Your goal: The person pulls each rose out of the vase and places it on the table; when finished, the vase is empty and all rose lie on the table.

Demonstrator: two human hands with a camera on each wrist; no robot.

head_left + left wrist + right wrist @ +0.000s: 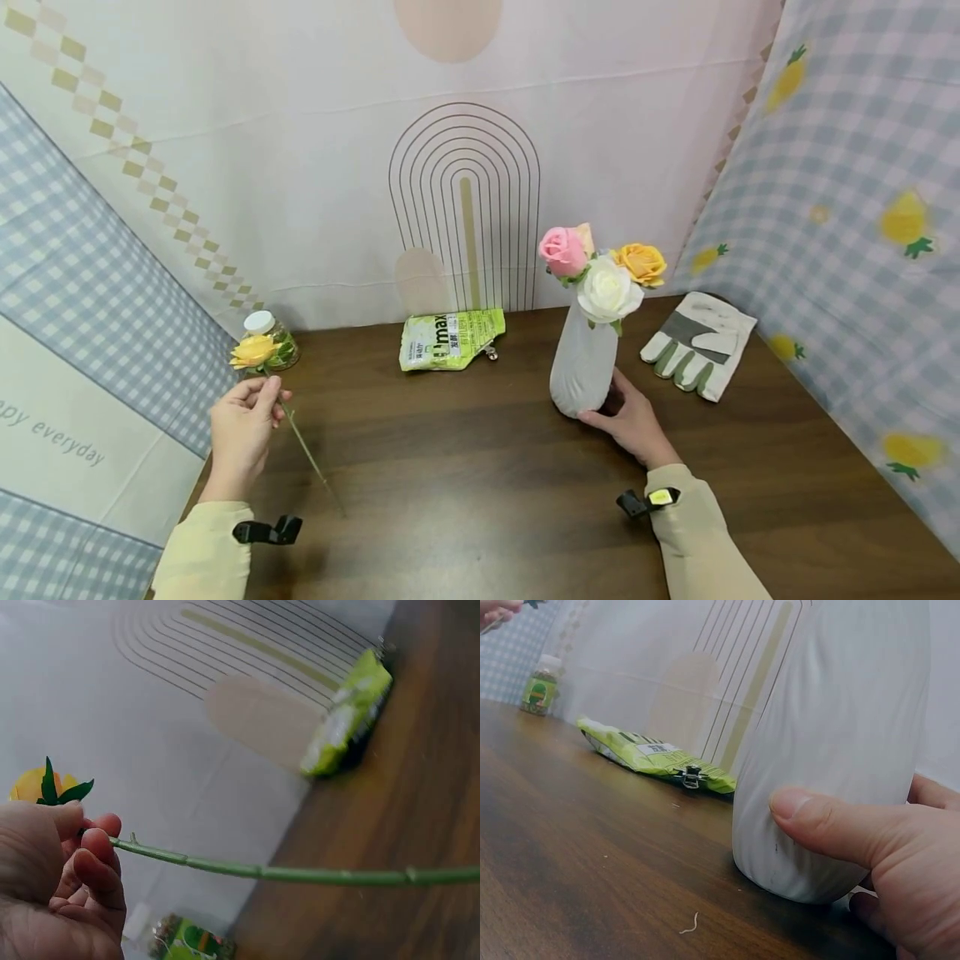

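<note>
My left hand point(243, 425) pinches a yellow artificial rose point(257, 352) by its green stem just below the bloom. The long stem point(300, 875) slants down toward the table's near side in the head view. On the right, my right hand point(633, 423) grips the lower part of a white ribbed vase point(583, 367), thumb across its front in the right wrist view. The vase stands on the table, leaning slightly in the head view. Out of its mouth rise a pink rose point(564, 252), a white rose point(609, 289), an orange-yellow rose point(640, 263) and a partly hidden cream bloom point(584, 237).
A lime-green bag point(450, 340) with a metal clip point(691, 777) lies by the back wall. At the back left stands a white-capped jar point(283, 342), partly behind the yellow rose. A white-and-grey work glove point(701, 343) rests right of the vase. Patterned cloth walls border the table point(450, 483).
</note>
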